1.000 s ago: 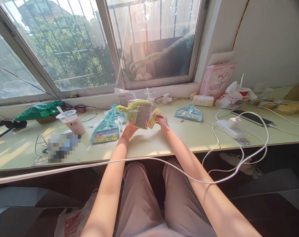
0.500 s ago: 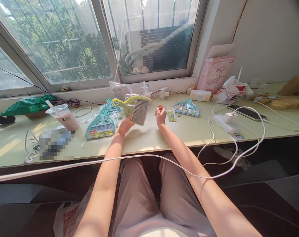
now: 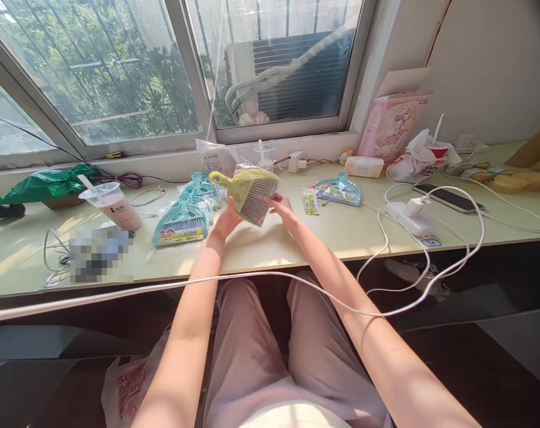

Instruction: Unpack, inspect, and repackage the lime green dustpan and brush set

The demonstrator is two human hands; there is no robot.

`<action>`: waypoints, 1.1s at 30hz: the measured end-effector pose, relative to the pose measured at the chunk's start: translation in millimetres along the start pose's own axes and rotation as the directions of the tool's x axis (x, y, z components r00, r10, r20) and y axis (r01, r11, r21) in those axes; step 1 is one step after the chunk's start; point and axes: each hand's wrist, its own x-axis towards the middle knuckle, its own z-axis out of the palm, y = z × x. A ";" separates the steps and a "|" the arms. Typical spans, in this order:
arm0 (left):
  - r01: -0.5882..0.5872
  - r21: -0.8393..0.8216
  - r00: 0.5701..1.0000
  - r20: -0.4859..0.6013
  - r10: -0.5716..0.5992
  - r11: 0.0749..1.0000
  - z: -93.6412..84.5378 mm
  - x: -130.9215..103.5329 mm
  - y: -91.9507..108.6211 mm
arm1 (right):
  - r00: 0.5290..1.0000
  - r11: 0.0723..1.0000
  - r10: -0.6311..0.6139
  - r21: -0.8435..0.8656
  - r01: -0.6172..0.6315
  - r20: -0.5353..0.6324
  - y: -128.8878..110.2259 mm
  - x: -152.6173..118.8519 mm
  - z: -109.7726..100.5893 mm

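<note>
A yellow-green hand brush and dustpan set (image 3: pixel 250 193) in clear plastic is held tilted above the table, its bristles towards me. My left hand (image 3: pixel 227 220) is closed on its lower left side. At its right edge, my right hand (image 3: pixel 281 205) grips the set or its wrapping with bent fingers. Left of my hands, wrapped teal brush and dustpan sets (image 3: pixel 183 223) lie close together with printed cards. Another teal set (image 3: pixel 340 189) is to the right, beside a loose printed card (image 3: pixel 311 201).
A milk tea cup (image 3: pixel 113 205) stands at the left. On the right are a power strip (image 3: pixel 410 219), a phone (image 3: pixel 448 198) and a pink box (image 3: pixel 394 128). A white cable (image 3: pixel 252 274) crosses in front of me, over my forearms.
My right hand has moved left from beside the loose card and now meets the set's right edge. The yellow-green set has turned slightly and shifted right.
</note>
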 end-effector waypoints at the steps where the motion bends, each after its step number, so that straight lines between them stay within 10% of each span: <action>1: -0.044 -0.035 0.997 -0.067 0.041 0.998 -0.8 1.5 1.3 | 1.000 1.000 -0.009 0.014 0.010 -0.019 0.2 -0.2 0.1; 11: -0.487 -0.082 0.711 -0.616 0.340 0.870 -37.1 -1.8 18.9 | 0.982 0.996 0.007 0.093 0.011 -0.188 6.1 9.5 -12.6; 19: -0.132 0.016 0.983 -0.126 0.133 0.991 -19.8 4.2 7.3 | 0.930 0.959 0.136 0.280 -0.038 -0.341 9.7 20.2 -22.5; 22: -0.006 0.043 1.000 0.016 0.006 0.999 -18.4 7.8 0.8 | 0.948 0.957 0.122 0.288 -0.035 -0.294 10.2 18.1 -20.0; 28: -0.217 -0.005 0.974 -0.061 0.216 0.976 -19.7 4.4 4.5 | 0.985 0.962 0.118 0.260 -0.082 -0.126 5.3 5.7 -10.2; 33: -0.131 0.110 0.990 0.066 0.124 0.985 -3.0 -1.8 2.8 | 0.991 0.992 0.108 0.079 -0.102 -0.076 -1.5 -1.9 -6.7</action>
